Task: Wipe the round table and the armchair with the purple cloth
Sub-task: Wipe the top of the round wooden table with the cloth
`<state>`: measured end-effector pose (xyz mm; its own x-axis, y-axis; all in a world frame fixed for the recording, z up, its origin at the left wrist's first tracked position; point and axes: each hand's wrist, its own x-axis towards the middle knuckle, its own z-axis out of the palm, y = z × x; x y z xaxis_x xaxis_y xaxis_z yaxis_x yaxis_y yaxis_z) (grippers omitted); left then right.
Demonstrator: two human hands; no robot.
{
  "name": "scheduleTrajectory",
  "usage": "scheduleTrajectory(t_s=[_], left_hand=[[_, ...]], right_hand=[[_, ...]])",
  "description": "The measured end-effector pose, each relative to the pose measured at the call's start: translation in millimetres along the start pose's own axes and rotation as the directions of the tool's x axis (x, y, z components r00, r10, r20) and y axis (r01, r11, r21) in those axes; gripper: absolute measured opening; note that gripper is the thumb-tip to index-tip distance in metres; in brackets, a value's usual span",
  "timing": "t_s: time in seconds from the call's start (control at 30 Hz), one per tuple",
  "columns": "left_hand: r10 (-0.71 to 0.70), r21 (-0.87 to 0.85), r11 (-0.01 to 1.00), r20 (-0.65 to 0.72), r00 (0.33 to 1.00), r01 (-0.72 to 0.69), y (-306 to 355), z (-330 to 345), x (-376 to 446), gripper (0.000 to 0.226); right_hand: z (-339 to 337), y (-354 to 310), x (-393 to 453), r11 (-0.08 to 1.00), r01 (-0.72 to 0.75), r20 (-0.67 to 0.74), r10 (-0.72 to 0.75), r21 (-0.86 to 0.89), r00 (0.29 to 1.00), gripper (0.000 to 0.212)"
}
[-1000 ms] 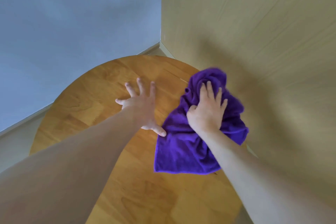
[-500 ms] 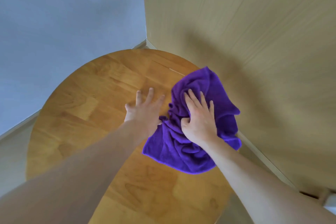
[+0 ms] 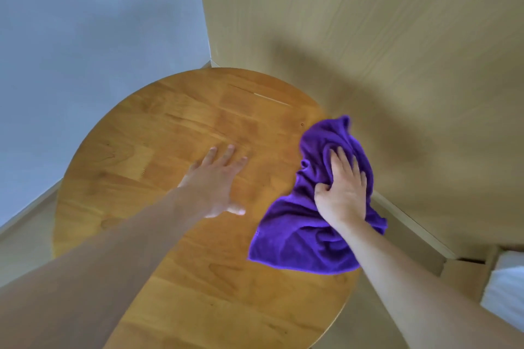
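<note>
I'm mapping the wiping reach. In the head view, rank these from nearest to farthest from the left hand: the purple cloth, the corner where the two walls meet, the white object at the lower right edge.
1. purple cloth, just right of the left hand on the table.
2. wall corner, beyond the table's far edge.
3. white object, far right, off the table.

No readable text, no labels, brands, numbers or signs on the round wooden desk point(image 3: 175, 133), the purple cloth point(image 3: 295, 235), or the walls
</note>
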<state>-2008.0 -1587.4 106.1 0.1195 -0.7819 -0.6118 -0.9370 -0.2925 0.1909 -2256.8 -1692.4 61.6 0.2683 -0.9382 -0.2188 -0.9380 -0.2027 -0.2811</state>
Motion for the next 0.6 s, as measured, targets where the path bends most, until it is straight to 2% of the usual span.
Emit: scheduleTrajectory(t_s=[0.03, 0.07, 0.13, 0.2, 0.23, 0.27, 0.3, 0.33, 0.37, 0.4, 0.43, 0.47, 0.53, 0.6], left_hand=[[-0.004, 0.054, 0.999, 0.008, 1.0, 0.004, 4, 6, -6, 0.129], [-0.012, 0.1, 0.995, 0.019, 1.0, 0.01, 9, 14, -12, 0.137], [-0.032, 0.135, 0.99, 0.023, 0.999, 0.028, 16, 28, -25, 0.144], [-0.044, 0.102, 0.994, 0.009, 0.999, 0.043, 18, 36, -31, 0.144], [-0.048, 0.088, 0.995, 0.001, 0.999, 0.048, 18, 36, -32, 0.143], [-0.05, 0.08, 0.996, 0.002, 0.999, 0.05, 19, 36, -31, 0.143], [-0.056, 0.073, 0.996, 0.009, 0.998, 0.055, 20, 35, -31, 0.143], [-0.066, 0.066, 0.996, 0.018, 0.998, 0.065, 21, 34, -30, 0.143], [-0.076, 0.06, 0.995, 0.027, 0.997, 0.075, 22, 34, -30, 0.143], [-0.084, 0.055, 0.995, 0.032, 0.996, 0.082, 23, 33, -29, 0.143], [-0.089, 0.052, 0.995, 0.036, 0.995, 0.088, 23, 33, -29, 0.144], [-0.09, 0.05, 0.995, 0.042, 0.995, 0.088, 22, 32, -29, 0.144], [-0.086, 0.053, 0.995, 0.051, 0.995, 0.083, 23, 30, -29, 0.145], [-0.088, 0.063, 0.994, 0.05, 0.995, 0.085, 25, 29, -30, 0.145]], right_hand=[[4, -10, -10, 0.997, -0.078, -0.012, 0.078, 0.0, 0.997, 0.083], [8, -19, -21, 0.997, -0.079, -0.003, 0.079, -0.016, 0.997, 0.085], [14, -23, -43, 0.99, 0.122, 0.076, -0.117, -0.067, 0.99, 0.087], [9, -5, -55, 0.91, 0.391, 0.18, -0.365, -0.138, 0.914, 0.089], [5, 9, -53, 0.885, 0.442, 0.203, -0.409, -0.15, 0.889, 0.09], [3, 21, -53, 0.908, 0.396, 0.186, -0.369, -0.139, 0.911, 0.09], [4, 28, -55, 0.964, 0.249, 0.121, -0.237, -0.094, 0.964, 0.089], [5, 27, -59, 0.999, 0.044, 0.043, -0.043, -0.024, 0.998, 0.087], [9, 17, -66, 0.99, -0.138, -0.008, 0.138, 0.034, 0.99, 0.086], [15, 4, -76, 0.973, -0.228, -0.035, 0.229, 0.046, 0.973, 0.087], [21, -7, -87, 0.973, -0.228, -0.032, 0.228, 0.023, 0.973, 0.089], [27, -14, -100, 0.988, -0.152, 0.002, 0.152, -0.02, 0.988, 0.091], [31, -10, -124, 0.982, 0.152, 0.124, -0.138, -0.112, 0.983, 0.092], [20, 13, -128, 0.893, 0.423, 0.227, -0.385, -0.153, 0.895, 0.093]])
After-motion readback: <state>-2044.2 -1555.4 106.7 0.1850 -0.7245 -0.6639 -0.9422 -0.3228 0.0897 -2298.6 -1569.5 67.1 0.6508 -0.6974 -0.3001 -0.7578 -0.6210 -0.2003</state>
